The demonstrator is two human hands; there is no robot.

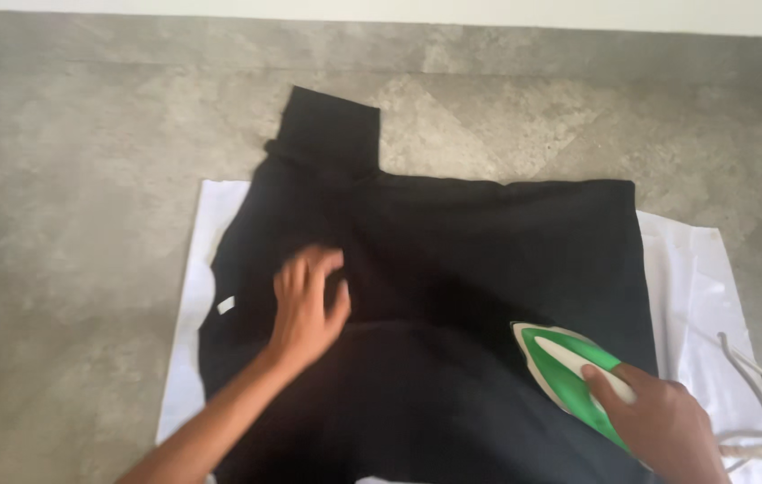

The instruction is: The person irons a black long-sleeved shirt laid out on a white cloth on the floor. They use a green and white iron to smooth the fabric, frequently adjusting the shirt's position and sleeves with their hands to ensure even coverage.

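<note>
A black shirt lies spread flat on a white sheet on the floor, one sleeve pointing to the far side. My left hand rests palm down on the shirt near its left middle, fingers spread. My right hand grips the handle of a green and white iron, which stands on the shirt's lower right part with its tip pointing up and left.
The grey stone floor surrounds the sheet. The iron's white cord loops over the sheet's right edge. A small white label shows at the shirt's left side. A pale wall base runs along the top.
</note>
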